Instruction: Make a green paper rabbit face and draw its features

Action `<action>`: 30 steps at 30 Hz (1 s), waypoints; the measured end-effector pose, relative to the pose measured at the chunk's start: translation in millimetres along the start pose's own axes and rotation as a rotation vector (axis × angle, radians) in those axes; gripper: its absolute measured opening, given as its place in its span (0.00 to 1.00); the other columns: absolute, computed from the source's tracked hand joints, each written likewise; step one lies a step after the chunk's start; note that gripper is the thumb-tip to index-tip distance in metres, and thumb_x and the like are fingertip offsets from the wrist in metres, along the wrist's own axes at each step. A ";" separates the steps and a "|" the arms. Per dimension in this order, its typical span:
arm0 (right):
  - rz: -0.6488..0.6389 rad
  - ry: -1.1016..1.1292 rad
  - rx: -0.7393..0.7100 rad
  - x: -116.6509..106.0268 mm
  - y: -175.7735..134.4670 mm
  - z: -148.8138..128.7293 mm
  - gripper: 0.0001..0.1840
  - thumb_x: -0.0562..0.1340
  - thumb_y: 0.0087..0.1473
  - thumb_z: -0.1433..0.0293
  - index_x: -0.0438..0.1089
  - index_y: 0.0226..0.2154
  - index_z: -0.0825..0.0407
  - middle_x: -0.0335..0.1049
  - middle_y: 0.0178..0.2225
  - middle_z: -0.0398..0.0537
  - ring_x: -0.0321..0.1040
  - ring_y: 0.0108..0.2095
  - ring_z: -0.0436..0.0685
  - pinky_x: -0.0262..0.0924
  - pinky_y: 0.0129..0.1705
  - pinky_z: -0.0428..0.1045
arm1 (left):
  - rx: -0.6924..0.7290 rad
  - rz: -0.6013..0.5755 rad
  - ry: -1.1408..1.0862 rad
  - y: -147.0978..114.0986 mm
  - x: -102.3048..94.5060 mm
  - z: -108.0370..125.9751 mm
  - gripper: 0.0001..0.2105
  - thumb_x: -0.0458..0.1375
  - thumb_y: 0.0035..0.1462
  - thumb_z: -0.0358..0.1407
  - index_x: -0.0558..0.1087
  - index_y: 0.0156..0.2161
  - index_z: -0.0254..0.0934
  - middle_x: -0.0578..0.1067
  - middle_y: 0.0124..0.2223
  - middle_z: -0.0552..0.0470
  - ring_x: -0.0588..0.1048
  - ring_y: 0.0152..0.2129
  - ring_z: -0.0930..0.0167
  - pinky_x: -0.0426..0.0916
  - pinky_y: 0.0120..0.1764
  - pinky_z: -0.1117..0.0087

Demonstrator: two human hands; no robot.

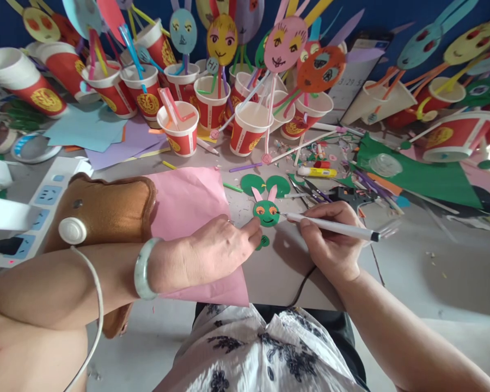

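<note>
A small green paper rabbit face (265, 219) lies on the table, with pink ears, orange eyes and a drawn smile. My left hand (224, 245) reaches over from the left, fingers together, pinning the face at its lower left edge. My right hand (335, 239) grips a white marker pen (337, 226) with a dark end. The pen's fine tip meets the face beside its right eye. Just below the face is a smaller green paper piece (263, 242) with dark marks, partly behind my left fingers. Two green paper circles (278, 187) lie beyond the ears.
Red-and-white paper cups (251, 130) with paper faces on straws line the back. Pink paper (191, 201) and a brown hot-water bag (106, 209) lie left, near a power strip (44, 201). Behind my right hand are a glue stick (317, 172), scissors (310, 190) and paper scraps.
</note>
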State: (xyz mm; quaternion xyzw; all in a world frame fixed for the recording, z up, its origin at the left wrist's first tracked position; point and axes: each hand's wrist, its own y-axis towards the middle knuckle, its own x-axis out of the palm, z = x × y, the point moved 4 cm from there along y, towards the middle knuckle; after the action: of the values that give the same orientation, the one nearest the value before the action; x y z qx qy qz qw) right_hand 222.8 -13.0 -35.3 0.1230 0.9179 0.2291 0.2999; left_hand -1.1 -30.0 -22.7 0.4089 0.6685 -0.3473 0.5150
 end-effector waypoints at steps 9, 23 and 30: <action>-0.097 0.044 -0.046 7.8 5.3 -7.5 0.07 0.64 0.51 0.73 0.66 0.28 0.45 0.69 0.22 0.40 0.65 0.21 0.53 0.59 0.23 0.50 | -0.025 0.040 0.044 0.8 3.5 1.7 0.23 0.48 0.64 0.24 0.67 0.63 0.32 0.71 0.61 0.39 0.73 0.29 0.71 0.60 0.27 0.64; -0.198 -0.010 0.035 14.3 5.9 -8.3 0.08 0.64 0.48 0.73 0.65 0.25 0.46 0.70 0.21 0.39 0.64 0.20 0.52 0.59 0.23 0.48 | 0.016 -0.011 -0.003 1.4 1.7 0.7 0.24 0.47 0.64 0.22 0.69 0.62 0.34 0.67 0.66 0.38 0.76 0.37 0.70 0.61 0.26 0.66; -0.222 -0.003 0.063 16.1 6.2 -9.0 0.08 0.65 0.47 0.73 0.66 0.25 0.46 0.71 0.20 0.39 0.64 0.18 0.51 0.57 0.20 0.47 | 0.014 -0.006 -0.019 0.9 -1.3 0.1 0.23 0.46 0.65 0.22 0.70 0.61 0.33 0.69 0.64 0.38 0.76 0.37 0.70 0.61 0.26 0.68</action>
State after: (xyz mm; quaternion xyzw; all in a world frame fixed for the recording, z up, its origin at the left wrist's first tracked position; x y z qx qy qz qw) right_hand 205.2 -4.9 -33.8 0.0302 0.9321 0.1653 0.3208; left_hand -0.1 -30.0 -21.5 0.4070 0.6626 -0.3574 0.5173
